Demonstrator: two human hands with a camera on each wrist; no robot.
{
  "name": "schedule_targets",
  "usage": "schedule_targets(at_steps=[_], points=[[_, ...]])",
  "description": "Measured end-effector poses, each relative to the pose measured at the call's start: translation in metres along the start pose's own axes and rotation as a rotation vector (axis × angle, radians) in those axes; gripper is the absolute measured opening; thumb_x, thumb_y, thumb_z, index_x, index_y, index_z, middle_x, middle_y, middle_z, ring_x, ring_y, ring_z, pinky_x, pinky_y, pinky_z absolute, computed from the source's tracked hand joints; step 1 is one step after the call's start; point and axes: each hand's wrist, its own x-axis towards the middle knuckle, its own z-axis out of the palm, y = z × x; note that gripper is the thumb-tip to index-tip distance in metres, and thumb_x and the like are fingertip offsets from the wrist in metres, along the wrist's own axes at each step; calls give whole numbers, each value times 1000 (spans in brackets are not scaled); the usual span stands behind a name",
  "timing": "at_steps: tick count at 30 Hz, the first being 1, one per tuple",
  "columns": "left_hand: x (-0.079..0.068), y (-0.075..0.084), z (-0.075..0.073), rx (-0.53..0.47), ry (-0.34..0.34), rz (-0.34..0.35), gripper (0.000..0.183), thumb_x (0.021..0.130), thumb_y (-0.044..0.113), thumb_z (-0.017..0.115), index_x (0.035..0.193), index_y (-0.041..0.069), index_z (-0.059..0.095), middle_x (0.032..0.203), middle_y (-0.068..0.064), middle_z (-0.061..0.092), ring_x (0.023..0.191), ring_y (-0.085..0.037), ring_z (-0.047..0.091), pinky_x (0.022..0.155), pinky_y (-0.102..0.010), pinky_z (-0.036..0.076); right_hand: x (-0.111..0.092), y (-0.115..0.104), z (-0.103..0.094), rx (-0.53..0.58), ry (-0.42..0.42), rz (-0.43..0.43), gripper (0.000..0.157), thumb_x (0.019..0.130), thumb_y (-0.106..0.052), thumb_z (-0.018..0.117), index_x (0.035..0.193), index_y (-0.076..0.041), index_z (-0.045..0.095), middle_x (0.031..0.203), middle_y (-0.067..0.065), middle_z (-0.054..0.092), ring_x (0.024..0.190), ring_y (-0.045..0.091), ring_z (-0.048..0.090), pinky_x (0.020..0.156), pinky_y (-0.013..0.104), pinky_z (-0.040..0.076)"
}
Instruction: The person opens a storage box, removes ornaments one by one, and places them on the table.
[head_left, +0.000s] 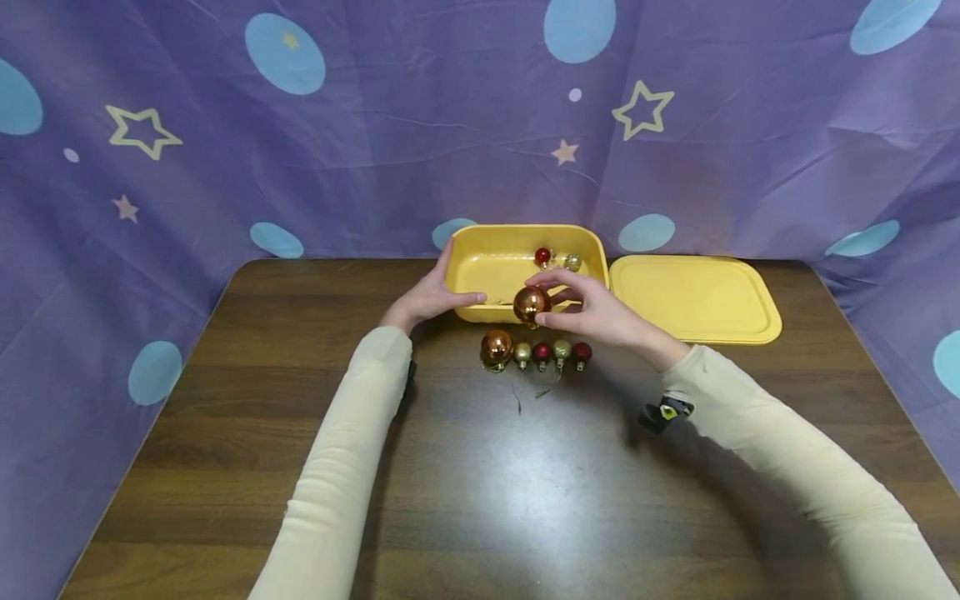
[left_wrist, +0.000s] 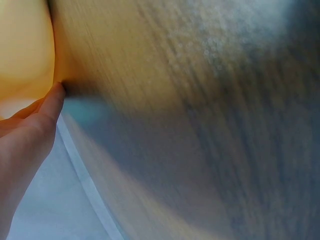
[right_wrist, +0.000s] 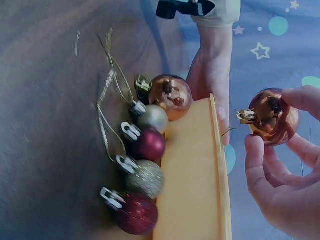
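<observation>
My right hand (head_left: 592, 312) pinches a shiny copper Christmas bauble (head_left: 531, 305) between thumb and fingers, over the front rim of a yellow plastic box (head_left: 480, 315). In the right wrist view the held bauble (right_wrist: 272, 117) has a gold cap and a thin string. The left hand (head_left: 431, 293) grips the box's left front corner, thumb over the rim; the left wrist view shows fingers against its wall. A small red bauble (head_left: 542, 257) and a gold one (head_left: 573, 262) lie inside the box. Before it stands a row of several baubles, with another copper bauble (head_left: 497, 348) at its left end.
To the right of the box lies its flat yellow lid (head_left: 693, 300). The row continues with a plain gold bauble (right_wrist: 153, 119), a red one (right_wrist: 149, 145), a glittery gold one (right_wrist: 145, 179) and a glittery dark red one (right_wrist: 136, 214). Behind the wooden table (head_left: 450, 500) hangs a purple curtain (head_left: 450, 108).
</observation>
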Motion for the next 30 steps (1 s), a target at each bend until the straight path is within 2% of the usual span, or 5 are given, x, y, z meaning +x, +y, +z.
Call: schedule_targets(at_steps=[3, 9, 17, 27, 30], points=[[-1, 0, 0, 1, -1, -3, 119, 81, 19, 78, 154, 22, -16, 158, -21, 6, 120, -35, 47, 111, -39, 27, -8, 3, 3, 19, 7, 13, 48, 86, -4, 70, 131, 2, 53, 124, 16, 55, 106, 31, 59, 90, 46, 49], [-3, 2, 0, 3, -4, -16, 118, 82, 22, 78, 154, 23, -16, 159, -19, 3, 126, -34, 42, 112, -40, 23, -23, 12, 7, 3, 25, 28, 46, 88, -6, 69, 131, 1, 53, 122, 15, 58, 103, 28, 60, 88, 37, 51], [-2, 2, 1, 1, -9, 5, 118, 82, 23, 78, 153, 23, -17, 159, -19, 2, 128, -36, 41, 113, -41, 22, -43, 19, 8, -14, 44, 58, 40, 90, -9, 69, 126, 2, 56, 117, 15, 62, 105, 26, 60, 94, 38, 48], [-2, 3, -1, 8, 8, -26, 118, 81, 27, 79, 154, 26, -13, 161, -12, -3, 139, -31, 25, 114, -39, 17, -70, 30, 3, -61, 107, 177, 42, 90, -17, 70, 126, -2, 57, 116, 13, 63, 102, 25, 61, 90, 39, 48], [-2, 2, -1, -2, 6, -24, 119, 80, 26, 79, 154, 26, -13, 161, -12, -3, 138, -31, 27, 114, -39, 17, -77, 33, -1, -53, 134, 200, 42, 89, -16, 71, 126, -1, 57, 115, 14, 63, 102, 26, 60, 91, 37, 48]])
